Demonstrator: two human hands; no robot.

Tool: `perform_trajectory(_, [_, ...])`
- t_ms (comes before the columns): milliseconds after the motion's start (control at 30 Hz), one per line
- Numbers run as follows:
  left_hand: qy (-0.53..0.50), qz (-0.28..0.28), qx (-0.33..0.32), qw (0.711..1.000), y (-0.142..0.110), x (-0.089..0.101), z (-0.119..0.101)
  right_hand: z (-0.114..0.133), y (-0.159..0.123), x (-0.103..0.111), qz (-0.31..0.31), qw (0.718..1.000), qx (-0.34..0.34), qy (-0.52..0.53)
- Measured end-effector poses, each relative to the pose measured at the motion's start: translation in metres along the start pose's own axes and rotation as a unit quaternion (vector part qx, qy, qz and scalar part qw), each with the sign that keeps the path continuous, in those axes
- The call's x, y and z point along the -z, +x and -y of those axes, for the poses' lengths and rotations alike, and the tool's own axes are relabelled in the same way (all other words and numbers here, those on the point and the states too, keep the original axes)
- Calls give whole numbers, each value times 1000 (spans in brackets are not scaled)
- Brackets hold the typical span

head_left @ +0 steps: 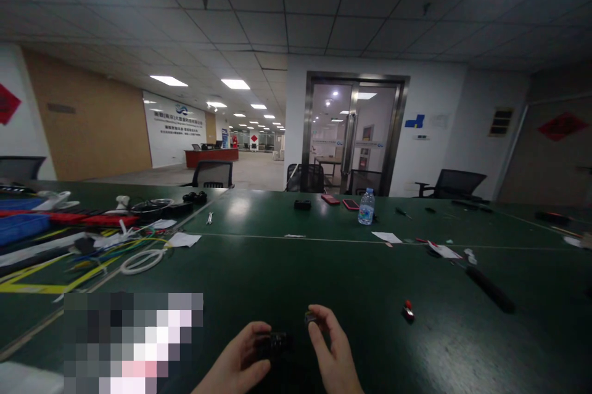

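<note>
Low in the view, both my hands work over a dark green table (287, 270). My left hand (238, 363) is closed around a small black block-shaped part (274, 343). My right hand (333, 354) pinches a tiny dark-and-metal piece (310, 318) between thumb and forefinger, just right of and above the black part. The two pieces are close but apart. Neither piece is clear enough to name.
A small red-and-black item (407, 311) lies right of my hands, a black rod (490, 288) further right. Coloured wires (134, 246), a white cable loop (141, 261) and blue bins (18, 224) crowd the left. A water bottle (366, 206), phones and chairs stand at the far edge.
</note>
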State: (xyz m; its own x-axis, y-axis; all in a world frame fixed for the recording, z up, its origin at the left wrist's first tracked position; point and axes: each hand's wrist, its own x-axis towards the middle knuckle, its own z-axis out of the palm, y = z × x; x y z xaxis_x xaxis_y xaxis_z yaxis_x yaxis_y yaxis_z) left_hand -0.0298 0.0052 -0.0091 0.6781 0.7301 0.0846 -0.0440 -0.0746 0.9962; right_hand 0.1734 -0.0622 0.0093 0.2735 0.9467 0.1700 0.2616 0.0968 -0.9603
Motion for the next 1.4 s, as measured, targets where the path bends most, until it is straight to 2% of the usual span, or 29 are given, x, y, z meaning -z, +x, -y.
perform_trajectory(233, [2, 17, 7, 1000, 1, 2, 1, 0, 2, 3, -31, 999, -28, -2])
perform_trajectory(400, [12, 8, 12, 1000, 1, 0, -3, 2, 2, 5, -45, 998, -41, -7])
perform_trajectory(567, [109, -10, 38, 993, -2, -2, -18, 1, 2, 5, -65, 997, -40, 9])
perform_trajectory(767, [244, -24, 90, 965, -6, -4, -29, -2, 4, 6, -85, 996, -29, 9])
perform_trajectory(967, [311, -34, 80, 946, -6, -7, -34, -6, 6, 6, -99, 994, -25, -26])
perform_trajectory(1067, [331, -21, 73, 941, -5, -9, -40, -4, 6, 6, -74, 996, -37, -44])
perform_trajectory(1167, [341, -22, 69, 937, -5, -9, -40, 3, 2, 2, 4, 997, -28, -74])
perform_trajectory(1300, [353, -23, 67, 933, -2, -8, -31, 16, -3, -8, 100, 981, 32, -162])
perform_trajectory(1400, [365, -24, 55, 929, 0, -6, -23, 21, -5, -15, 145, 965, 70, -206])
